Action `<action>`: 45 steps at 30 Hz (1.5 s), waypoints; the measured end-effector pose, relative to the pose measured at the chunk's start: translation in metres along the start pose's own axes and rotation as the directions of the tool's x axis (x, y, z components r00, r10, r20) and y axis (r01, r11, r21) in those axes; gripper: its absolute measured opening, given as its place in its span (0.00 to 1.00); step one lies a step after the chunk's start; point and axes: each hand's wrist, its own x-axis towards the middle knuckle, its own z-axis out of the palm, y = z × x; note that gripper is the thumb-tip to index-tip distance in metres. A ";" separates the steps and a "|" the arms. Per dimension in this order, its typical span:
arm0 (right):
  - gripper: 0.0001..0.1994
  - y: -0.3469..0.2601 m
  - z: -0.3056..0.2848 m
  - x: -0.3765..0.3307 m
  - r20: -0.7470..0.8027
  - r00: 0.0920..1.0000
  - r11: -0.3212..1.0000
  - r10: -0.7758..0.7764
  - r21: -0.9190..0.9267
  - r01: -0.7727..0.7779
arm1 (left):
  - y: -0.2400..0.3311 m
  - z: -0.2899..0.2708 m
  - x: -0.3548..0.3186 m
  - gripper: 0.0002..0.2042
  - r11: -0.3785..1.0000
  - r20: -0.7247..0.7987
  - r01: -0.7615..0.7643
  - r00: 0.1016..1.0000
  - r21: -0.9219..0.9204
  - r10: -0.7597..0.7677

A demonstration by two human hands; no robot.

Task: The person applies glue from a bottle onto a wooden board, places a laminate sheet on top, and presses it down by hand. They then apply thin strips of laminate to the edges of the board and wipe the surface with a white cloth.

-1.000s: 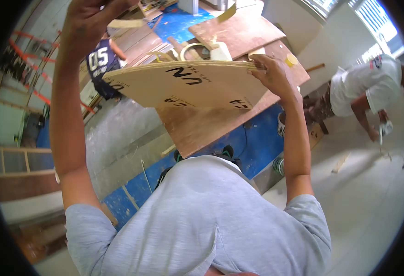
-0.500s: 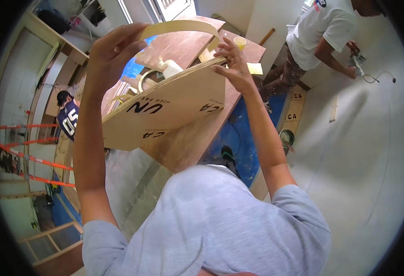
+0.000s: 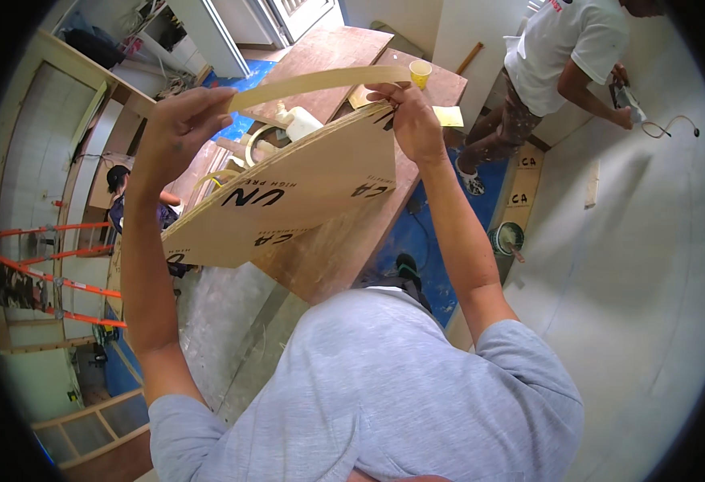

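A thin pale edging strip (image 3: 320,80) arches over the top edge of a plywood panel (image 3: 308,193), which has a light brown printed face. My left hand (image 3: 177,132) pinches the strip's left end between thumb and fingers, above the panel. Closed around the strip's other end is my right hand (image 3: 416,120), right beside the panel's upper right corner. The strip bows gently, and its middle stands apart from the panel edge. The panel stands tilted on the wooden worktable (image 3: 332,249).
Behind the panel lie a white container (image 3: 300,123) and a roll (image 3: 260,149). A yellow cup (image 3: 420,72) stands at the table's far right. One person (image 3: 565,56) works at the right wall, another (image 3: 119,189) at left, near an orange ladder (image 3: 71,281). A bucket (image 3: 509,235) sits on the right.
The strip has flattened from a higher arch as my hands lowered and spread slightly. My right hand's fingers, spread before, have closed on the strip's end.
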 end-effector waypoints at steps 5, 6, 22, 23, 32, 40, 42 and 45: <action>0.25 0.003 0.004 0.004 -0.203 0.978 0.996 0.052 -0.054 -0.065 | 0.004 -0.010 -0.020 0.17 0.973 0.098 0.142 0.982 0.182 -0.162; 0.25 0.007 0.006 0.006 -0.254 0.967 0.993 0.031 -0.101 -0.058 | 0.003 -0.009 -0.025 0.17 0.965 0.102 0.126 0.983 0.230 -0.152; 0.08 0.022 -0.003 0.006 -0.428 0.904 0.979 0.020 -0.175 -0.104 | -0.020 0.006 -0.064 0.17 0.944 0.138 0.170 0.967 0.283 -0.216; 0.07 0.024 -0.010 0.006 -0.442 0.897 0.985 0.017 -0.149 -0.092 | -0.022 0.009 -0.063 0.17 0.950 0.147 0.181 0.964 0.254 -0.223; 0.10 0.028 -0.006 -0.001 -0.561 0.827 0.999 -0.030 -0.043 0.008 | -0.030 0.034 -0.062 0.16 0.973 0.197 0.146 0.963 0.178 -0.181; 0.14 0.026 0.000 0.001 -0.552 0.833 0.996 -0.039 -0.089 -0.012 | -0.030 0.024 -0.064 0.16 0.943 0.257 0.262 0.915 0.205 -0.310; 0.16 0.031 0.001 0.001 -0.551 0.828 0.988 -0.103 -0.152 0.021 | -0.026 0.024 -0.062 0.16 0.945 0.250 0.240 0.923 0.220 -0.293; 0.16 0.035 -0.001 0.002 -0.537 0.831 0.981 -0.145 -0.185 0.051 | -0.025 0.025 -0.062 0.15 0.954 0.211 0.207 0.944 0.217 -0.253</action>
